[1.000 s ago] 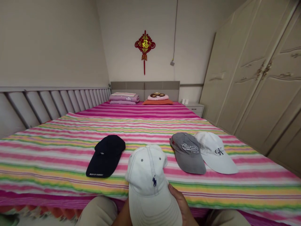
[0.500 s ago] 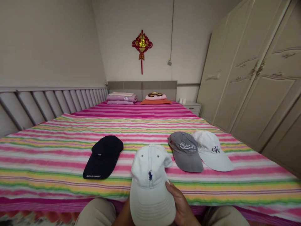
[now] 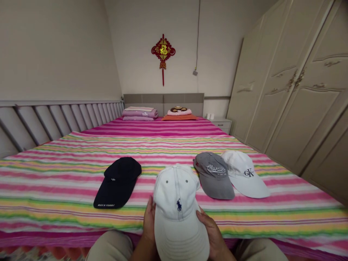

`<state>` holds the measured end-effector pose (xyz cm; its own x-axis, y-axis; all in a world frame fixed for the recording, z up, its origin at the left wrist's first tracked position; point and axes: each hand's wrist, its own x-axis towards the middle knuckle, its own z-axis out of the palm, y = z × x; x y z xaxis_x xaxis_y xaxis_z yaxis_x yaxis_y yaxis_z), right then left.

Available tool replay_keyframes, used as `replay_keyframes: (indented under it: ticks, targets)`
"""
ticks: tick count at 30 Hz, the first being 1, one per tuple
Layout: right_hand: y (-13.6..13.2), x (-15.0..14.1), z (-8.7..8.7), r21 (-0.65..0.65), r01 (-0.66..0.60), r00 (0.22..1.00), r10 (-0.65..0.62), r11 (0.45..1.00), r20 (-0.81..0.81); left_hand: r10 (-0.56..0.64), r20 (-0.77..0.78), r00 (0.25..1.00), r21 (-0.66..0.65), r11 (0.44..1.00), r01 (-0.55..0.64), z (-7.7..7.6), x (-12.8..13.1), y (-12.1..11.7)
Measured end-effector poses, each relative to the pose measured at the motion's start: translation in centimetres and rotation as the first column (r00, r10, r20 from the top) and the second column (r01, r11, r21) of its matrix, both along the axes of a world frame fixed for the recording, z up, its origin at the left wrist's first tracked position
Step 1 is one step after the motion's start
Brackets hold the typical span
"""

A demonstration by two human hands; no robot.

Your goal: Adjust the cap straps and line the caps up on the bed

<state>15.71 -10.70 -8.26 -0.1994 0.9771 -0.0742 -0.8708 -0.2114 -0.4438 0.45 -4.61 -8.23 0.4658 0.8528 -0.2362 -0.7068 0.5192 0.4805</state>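
A white baseball cap [image 3: 178, 214] with a small dark-blue horse-and-rider emblem is held up between my hands, its brim toward me. My left hand [image 3: 149, 221] grips its left side, and part of the fingers is hidden behind the cap. On the right side, my right hand [image 3: 210, 230] holds the cap with the thumb on the edge near the brim. To the left on the bed lies a black cap [image 3: 118, 183]. Off to the right, a grey cap [image 3: 214, 175] with white lettering overlaps another white cap [image 3: 244, 174] with dark letters.
A striped sheet covers the bed [image 3: 168, 145]. Folded purple bedding [image 3: 140, 113] and a pink-and-orange pile [image 3: 179, 114] lie by the headboard [image 3: 185, 99]. A rail [image 3: 67, 117] runs along the left; a wardrobe [image 3: 293, 90] stands at right, near a nightstand [image 3: 223, 125].
The held white cap has shifted slightly right and up. My left hand, mostly hidden behind it before, now shows at its left side. The caps on the bed stay put.
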Motion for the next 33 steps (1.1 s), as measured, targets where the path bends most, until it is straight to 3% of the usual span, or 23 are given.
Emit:
replay_keyframes:
  ticks: [2, 5, 8, 13, 17, 21, 25, 33]
  targets:
    - [0.0, 0.1, -0.2, 0.015, 0.019, 1.0, -0.019, 1.0, 0.01, -0.009, 0.088, 0.996, 0.042, 0.999, 0.005, -0.1, -0.4, 0.1]
    - [0.3, 0.2, -0.1, -0.002, -0.047, 0.999, 0.047, 0.999, 0.004, -0.152, 0.19, 0.97, 0.087, 0.987, 0.138, -0.3, -0.7, 0.1]
    - [0.9, 0.1, 0.2, -0.012, -0.105, 0.994, 0.105, 0.994, -0.021, -0.246, 0.185, 0.951, 0.091, 0.968, 0.233, -0.6, -0.7, 0.1]
    - [1.7, 0.2, 0.6, 0.03, -0.016, 1.0, 0.016, 0.999, -0.024, -0.292, 0.154, 0.944, 0.046, 0.956, 0.289, -0.4, -0.6, -0.4]
    - [1.6, 0.6, 1.0, 0.001, -0.135, 0.991, 0.135, 0.991, 0.002, -0.358, 0.143, 0.923, 0.018, 0.933, 0.359, -0.3, -0.6, -0.9]
    - [1.3, 1.0, 1.3, -0.033, -0.186, 0.982, 0.186, 0.982, 0.009, -0.347, 0.159, 0.924, 0.013, 0.937, 0.349, 0.3, -0.5, -0.8]
    - [1.3, 1.2, 1.4, -0.041, -0.144, 0.989, 0.145, 0.989, 0.014, -0.307, 0.189, 0.933, 0.013, 0.951, 0.31, 1.0, -0.5, -0.5]
    - [2.0, 1.9, 0.9, -0.045, -0.07, 0.996, 0.072, 0.997, 0.056, -0.297, 0.094, 0.95, -0.088, 0.948, 0.305, 1.1, -0.4, -0.5]
